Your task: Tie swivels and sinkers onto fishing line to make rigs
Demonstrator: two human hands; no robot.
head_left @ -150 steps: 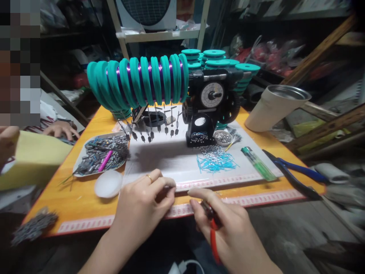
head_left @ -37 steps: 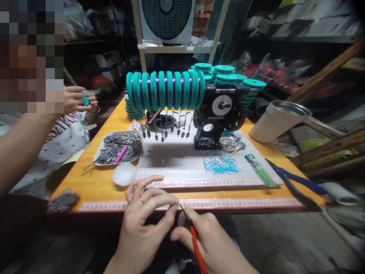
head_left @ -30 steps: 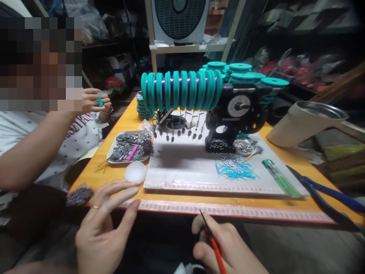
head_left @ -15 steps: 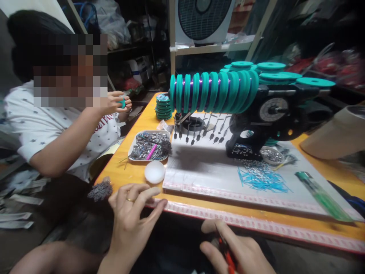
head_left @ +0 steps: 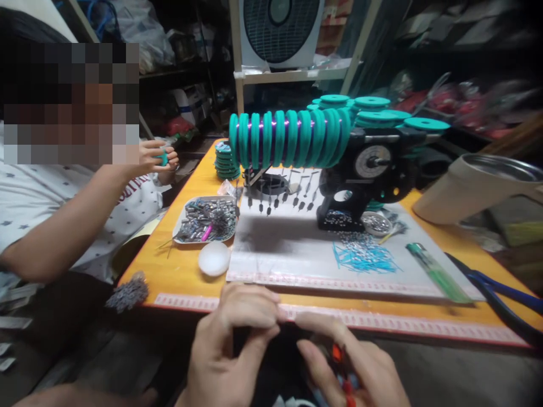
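Observation:
My left hand (head_left: 235, 333) is over the table's front edge, thumb and fingertips brought together in a pinch. Whatever may be between those fingertips is too small to make out. Close by on the right, my right hand (head_left: 356, 362) is curled around a small red-handled tool (head_left: 338, 353), its kind mostly hidden by the fingers. The right thumb and forefinger are apart, and the forefinger points toward the left fingertips. Beyond the hands lies a grey board (head_left: 280, 254) on the yellow table (head_left: 169, 271).
A black machine (head_left: 377, 164) carries a row of green spools (head_left: 288, 138). Nearby are a tray of small metal parts (head_left: 203, 217), a white dome (head_left: 214, 259), blue strips (head_left: 367, 257), a green-ended packet (head_left: 441, 277) and blue-handled pliers (head_left: 500, 288). A co-worker (head_left: 76, 209) sits left.
My left hand has moved right, toward the right hand, and its fingers have closed into a pinch. My right hand keeps the red-handled tool. The view has shifted right.

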